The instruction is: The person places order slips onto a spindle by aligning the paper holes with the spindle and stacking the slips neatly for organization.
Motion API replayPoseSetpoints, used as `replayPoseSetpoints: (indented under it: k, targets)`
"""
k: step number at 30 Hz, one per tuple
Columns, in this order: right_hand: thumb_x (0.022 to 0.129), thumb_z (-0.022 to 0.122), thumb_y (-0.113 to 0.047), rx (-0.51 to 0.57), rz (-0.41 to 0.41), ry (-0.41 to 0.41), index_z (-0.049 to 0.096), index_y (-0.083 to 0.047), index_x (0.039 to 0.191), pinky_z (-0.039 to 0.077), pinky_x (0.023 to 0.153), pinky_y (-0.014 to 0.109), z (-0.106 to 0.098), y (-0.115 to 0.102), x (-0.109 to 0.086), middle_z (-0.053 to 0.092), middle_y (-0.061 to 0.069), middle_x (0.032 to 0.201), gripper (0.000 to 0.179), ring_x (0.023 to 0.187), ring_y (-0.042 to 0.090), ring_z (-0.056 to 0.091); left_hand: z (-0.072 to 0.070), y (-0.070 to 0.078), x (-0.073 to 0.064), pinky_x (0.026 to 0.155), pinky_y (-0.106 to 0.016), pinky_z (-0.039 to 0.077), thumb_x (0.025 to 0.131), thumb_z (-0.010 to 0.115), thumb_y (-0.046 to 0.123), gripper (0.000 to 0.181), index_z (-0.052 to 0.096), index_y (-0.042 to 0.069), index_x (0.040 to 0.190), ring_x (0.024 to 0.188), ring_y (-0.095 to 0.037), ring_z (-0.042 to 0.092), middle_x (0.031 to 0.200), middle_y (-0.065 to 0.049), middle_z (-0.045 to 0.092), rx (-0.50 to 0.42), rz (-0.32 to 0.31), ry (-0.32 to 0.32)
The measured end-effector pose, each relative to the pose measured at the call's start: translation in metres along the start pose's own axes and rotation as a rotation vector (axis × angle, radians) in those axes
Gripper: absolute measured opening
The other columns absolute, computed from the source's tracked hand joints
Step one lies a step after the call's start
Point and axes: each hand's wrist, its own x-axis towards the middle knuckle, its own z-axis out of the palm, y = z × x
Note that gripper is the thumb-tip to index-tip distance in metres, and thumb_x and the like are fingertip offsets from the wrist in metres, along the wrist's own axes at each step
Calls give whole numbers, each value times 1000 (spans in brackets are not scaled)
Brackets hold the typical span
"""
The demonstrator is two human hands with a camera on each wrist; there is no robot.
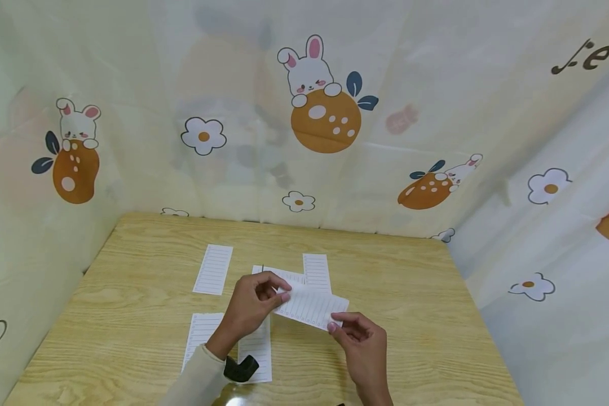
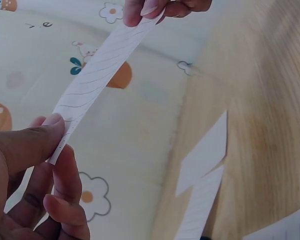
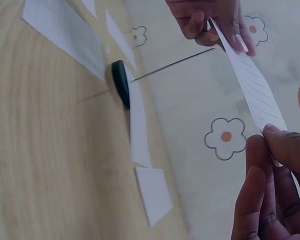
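Note:
A lined paper slip (image 1: pixel 309 303) is stretched between my two hands, raised above the table. My left hand (image 1: pixel 256 299) pinches one end between thumb and fingers. At the other end my right hand (image 1: pixel 360 341) pinches a corner the same way. In the right wrist view the slip (image 3: pixel 252 85) looks slightly bowed, with ruled lines across it. Beyond it stands a bill spike with a dark base (image 3: pixel 121 85) and a thin upright needle (image 3: pixel 175 64). From the head view, only the needle's upper end shows; my left hand hides the base.
Several more lined slips lie on the wooden table (image 1: pixel 426 316): one at the back left (image 1: pixel 213 269), one at the front left (image 1: pixel 203 332), one under my left forearm (image 1: pixel 256 349), and one at the back (image 1: pixel 316 270). A patterned curtain (image 1: pixel 243 186) encloses the table.

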Motion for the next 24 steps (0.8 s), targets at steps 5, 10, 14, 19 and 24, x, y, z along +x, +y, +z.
replayPoseSetpoints:
  k: [5, 10, 14, 19, 24]
  targets:
    - [77, 85, -8, 8, -20, -17, 76, -9, 92, 53, 60, 24, 0, -9, 7, 68, 16, 83, 18, 67, 16, 66, -4, 6, 0, 53, -22, 44, 84, 81, 21, 9, 75, 22, 90, 59, -15, 52, 73, -4, 63, -23, 6, 35]
    - [77, 84, -9, 12, -59, -40, 77, -10, 93, 54, 61, 25, 3, -17, 13, 68, 17, 83, 17, 68, 16, 66, -9, 12, -1, 56, -23, 46, 83, 81, 21, 10, 75, 22, 91, 63, -16, 54, 79, -1, 67, -32, 14, 76]
    - [79, 84, -12, 3, -92, -58, 77, -12, 94, 55, 63, 26, 7, -23, 19, 69, 13, 86, 17, 71, 17, 67, -14, 17, 0, 58, -25, 47, 82, 82, 23, 11, 75, 26, 89, 64, -17, 56, 82, 3, 69, -4, 8, 117]
    - [79, 84, -12, 21, -135, -89, 77, -11, 95, 54, 62, 25, 13, -29, 28, 71, 13, 86, 17, 71, 18, 66, -21, 21, 3, 58, -25, 46, 81, 83, 22, 12, 75, 26, 89, 65, -18, 56, 83, 4, 69, 3, 16, 169]
    - [80, 83, -13, 48, -166, -126, 77, -10, 96, 54, 63, 25, 20, -35, 36, 72, 14, 87, 17, 71, 19, 66, -29, 21, 5, 58, -25, 46, 82, 83, 23, 11, 75, 23, 90, 65, -18, 55, 84, 0, 68, 9, 32, 189]
